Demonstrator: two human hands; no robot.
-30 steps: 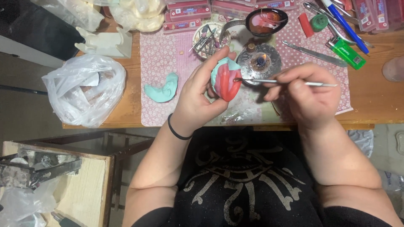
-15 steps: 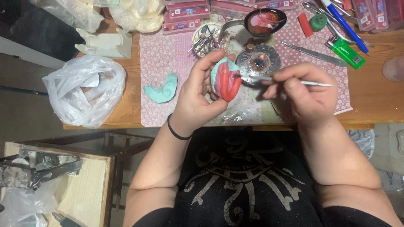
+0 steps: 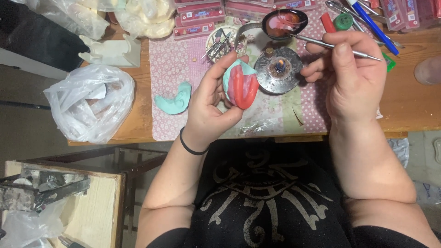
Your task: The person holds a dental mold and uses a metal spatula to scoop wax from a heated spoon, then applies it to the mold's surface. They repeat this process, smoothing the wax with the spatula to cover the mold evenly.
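firstly, at the far left a crumpled clear plastic bag [image 3: 89,103] lies on the edge of the wooden desk [image 3: 409,103], with a loose teal cast [image 3: 173,99] just beside it on the pink patterned mat [image 3: 165,59]. left hand [image 3: 211,103]: fingers curled round a teal mould carrying red wax [image 3: 241,85], held up above the mat, its long axis running roughly upright in the view, wax face turned toward the right. directly right of it, near but apart, stands a small round metal burner [image 3: 279,69] with a lit flame. right hand [image 3: 353,76]: fingers pinched on a thin metal tool [image 3: 335,47], shaft lying nearly level, its tip pointing left toward a dark spoon of melted red wax [image 3: 282,23] beyond the burner. the tool tip is well apart from the mould; the mould lies left and nearer the person from it. boxes of pink wax [image 3: 200,14] and assorted pens line the back of the desk. room: dim floor below, a pale wooden stand [image 3: 98,211] at lower left.
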